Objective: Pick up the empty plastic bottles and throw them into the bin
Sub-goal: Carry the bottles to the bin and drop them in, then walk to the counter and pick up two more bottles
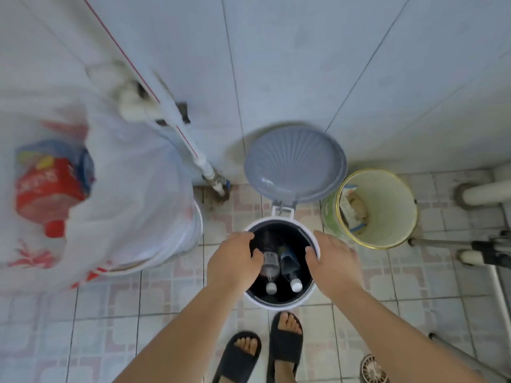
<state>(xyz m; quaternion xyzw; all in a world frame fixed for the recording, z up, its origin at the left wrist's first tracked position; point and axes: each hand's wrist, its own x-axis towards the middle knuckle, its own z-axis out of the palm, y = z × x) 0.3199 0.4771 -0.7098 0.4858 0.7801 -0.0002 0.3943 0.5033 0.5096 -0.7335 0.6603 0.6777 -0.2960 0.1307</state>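
A white pedal bin [279, 303] with a dark inside stands on the tiled floor, its grey lid [295, 161] tipped up against the wall. Two clear plastic bottles with white caps lie inside it side by side: the left bottle [270, 268] and the right bottle [289, 265]. My left hand [235, 262] hovers over the bin's left rim and my right hand [333, 261] over its right rim. Both hands hold nothing, fingers spread and curved downward.
A yellow-rimmed bucket [398, 217] with scraps inside stands right of the bin. A big white plastic bag [124, 194] with red packaging fills the left. A pipe [204, 167] runs down the wall. My feet in dark slippers [284, 344] stand below the bin; a floor drain [372, 369] lies beside them.
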